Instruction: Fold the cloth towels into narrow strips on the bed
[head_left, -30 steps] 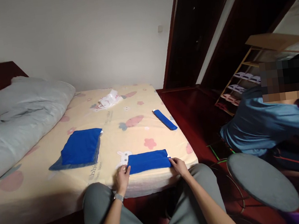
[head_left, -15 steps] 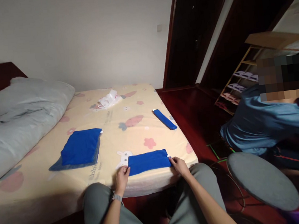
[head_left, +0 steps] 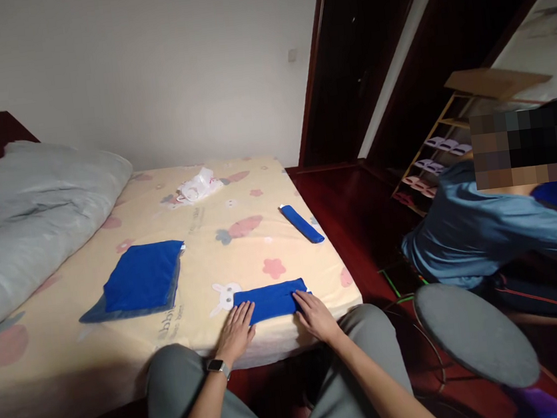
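A blue cloth [head_left: 272,303], folded into a long strip, lies flat near the front edge of the bed. My left hand [head_left: 239,331] rests on its left end with the fingers stretched out. On the right end lies my right hand [head_left: 315,315], its fingers also extended and pressing lightly on the fabric. Farther back, near the bed's right edge, is a narrow rolled blue cloth [head_left: 301,224] with a white tag at its far end. To the left sits a stack of blue and greyish-blue cloths [head_left: 138,278], spread flat.
A crumpled white plastic bag [head_left: 199,185] lies toward the back of the bed [head_left: 244,263]. A grey quilt [head_left: 46,202] covers the left side. At the right are a round stool [head_left: 476,334], a seated person in a blue shirt [head_left: 490,212] and a shoe rack [head_left: 425,152].
Both hands have let go of the folded cloth's two ends and moved inward. They now lie flat on top of it. The view has shifted slightly.
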